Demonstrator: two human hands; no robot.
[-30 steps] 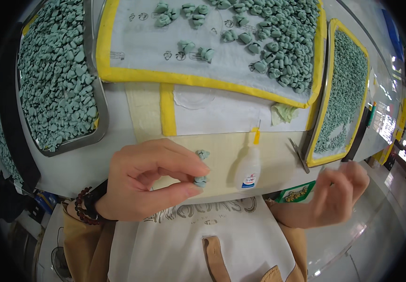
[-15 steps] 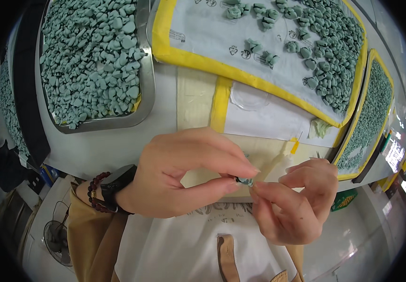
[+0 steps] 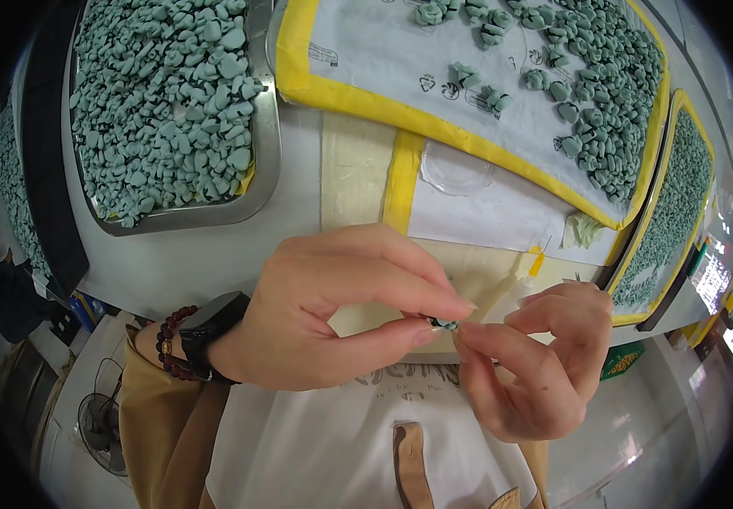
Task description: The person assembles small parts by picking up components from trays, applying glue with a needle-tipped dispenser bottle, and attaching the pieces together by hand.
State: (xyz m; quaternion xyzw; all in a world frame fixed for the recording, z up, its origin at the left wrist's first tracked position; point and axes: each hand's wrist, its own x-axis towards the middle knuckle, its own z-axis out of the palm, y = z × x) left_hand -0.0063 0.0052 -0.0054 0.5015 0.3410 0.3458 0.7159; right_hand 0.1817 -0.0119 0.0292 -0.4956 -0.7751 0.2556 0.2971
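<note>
- Left hand (image 3: pixel 324 314): palm turned inward, thumb and forefinger pinching a small green piece (image 3: pixel 444 324) between their tips.
- Right hand (image 3: pixel 544 356): fingers curled, thumb and forefinger close together at the right edge of that piece; detail too small, cannot tell whether they grip it.
- Position of the piece: in the narrow gap between the two hands, mostly covered by fingertips, raised off the work surface.
- Left wrist: black watch (image 3: pixel 212 331), dark beaded bracelet (image 3: pixel 171 343) just beside it.
- Just beyond the right hand: bottle (image 3: pixel 515 293) with yellow nozzle (image 3: pixel 537 263), body partly hidden by the fingers.
- Beyond the left hand, toward the left: metal tray (image 3: pixel 266 174) heaped with green pieces.
- Beyond both hands: yellow-edged white tray (image 3: pixel 443 125), pieces crowded at its right side, sparser toward its left.
- Right of the right hand: narrow yellow-edged tray (image 3: pixel 633 319) covered with smaller green bits.
- Below both hands: white apron (image 3: pixel 324 450).
</note>
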